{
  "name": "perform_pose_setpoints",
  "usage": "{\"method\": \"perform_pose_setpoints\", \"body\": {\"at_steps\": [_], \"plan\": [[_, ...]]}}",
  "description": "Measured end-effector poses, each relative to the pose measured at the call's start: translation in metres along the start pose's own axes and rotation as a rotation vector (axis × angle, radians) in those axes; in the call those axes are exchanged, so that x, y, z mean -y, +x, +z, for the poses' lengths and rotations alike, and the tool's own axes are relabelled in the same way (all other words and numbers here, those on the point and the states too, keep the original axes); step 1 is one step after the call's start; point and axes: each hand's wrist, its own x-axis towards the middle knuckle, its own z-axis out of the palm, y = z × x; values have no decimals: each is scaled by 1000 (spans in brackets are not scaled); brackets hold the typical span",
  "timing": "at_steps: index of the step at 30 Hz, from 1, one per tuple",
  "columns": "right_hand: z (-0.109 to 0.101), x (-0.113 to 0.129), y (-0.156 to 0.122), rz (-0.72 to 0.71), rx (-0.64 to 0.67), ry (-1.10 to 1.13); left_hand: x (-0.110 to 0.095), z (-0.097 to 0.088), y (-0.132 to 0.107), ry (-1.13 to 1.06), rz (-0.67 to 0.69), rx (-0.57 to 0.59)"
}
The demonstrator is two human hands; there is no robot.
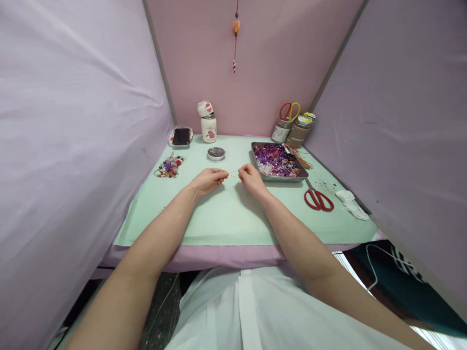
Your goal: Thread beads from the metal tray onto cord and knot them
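My left hand (207,180) and my right hand (250,178) rest close together on the pale green table mat (226,218), both pinched shut. A thin pale cord (233,174) stretches between their fingertips; each hand grips one end. Just right of my right hand stands a metal tray (255,160) filled with purple, pink and clear beads (275,159). A small round tin (216,153) sits just beyond my hands.
Finished beaded pieces (169,166) lie at the left. A phone in a tray (181,136) and a white bottle (208,127) stand at the back. Jars with scissors (290,124) stand back right. Red scissors (318,198) and white cloth (352,203) lie right. Fabric walls enclose the table.
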Motion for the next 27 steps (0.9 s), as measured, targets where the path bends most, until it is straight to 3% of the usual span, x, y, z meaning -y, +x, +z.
{"method": "perform_pose_setpoints", "body": {"at_steps": [5,14,27], "plan": [[-1,-3,5,-61,-44,-54,-7,4,-4,-113,-5,4],[-3,-1,2,-62,-2,-15,-12,5,-8,-206,-185,-35],[-5,1,2,-47,-6,2,-4,1,-3,-111,-160,-21]]}}
